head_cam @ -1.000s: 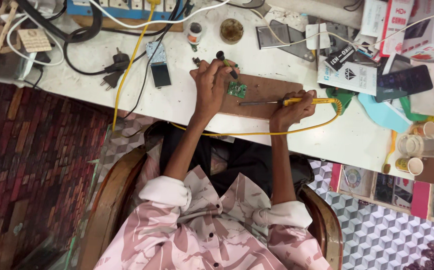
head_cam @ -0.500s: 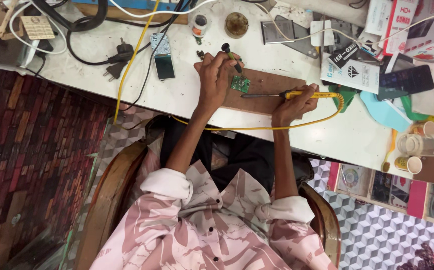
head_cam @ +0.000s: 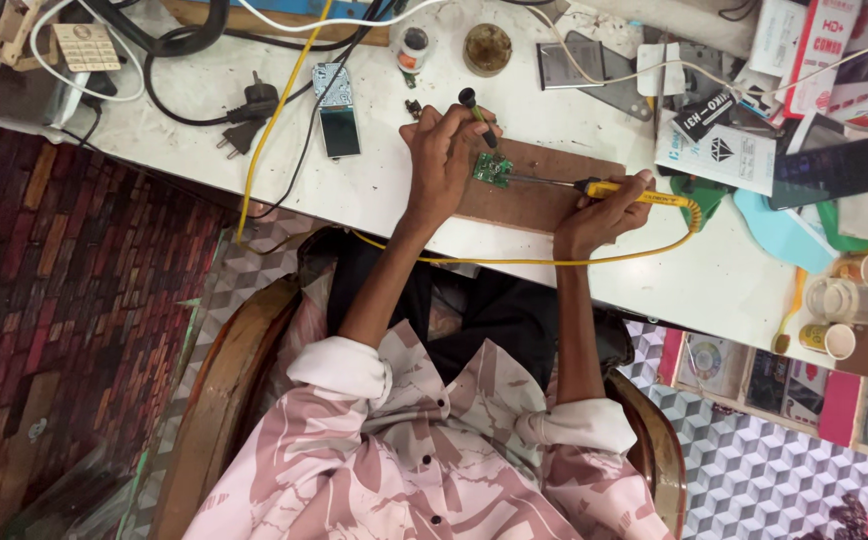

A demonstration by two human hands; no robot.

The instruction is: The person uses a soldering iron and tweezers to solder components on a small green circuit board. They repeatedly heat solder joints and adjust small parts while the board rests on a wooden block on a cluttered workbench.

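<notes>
Head view: I see my left hand (head_cam: 441, 160) clenched on a black-handled tool (head_cam: 478, 114) over the green circuit board (head_cam: 493, 169) (on the wooden board (head_cam: 544, 195), mid-table); right hand (head_cam: 599, 212) grasps the yellow soldering iron (head_cam: 622, 190).

Even, fairly bright light falls from above on the white surface (head_cam: 374, 190), which shows no harsh glare. Shadows are soft and short under the hands and cables. The centre is sharp; the red patterned floor (head_cam: 64, 300) at the left is dimmer, and straight edges bow slightly toward the corners.
</notes>
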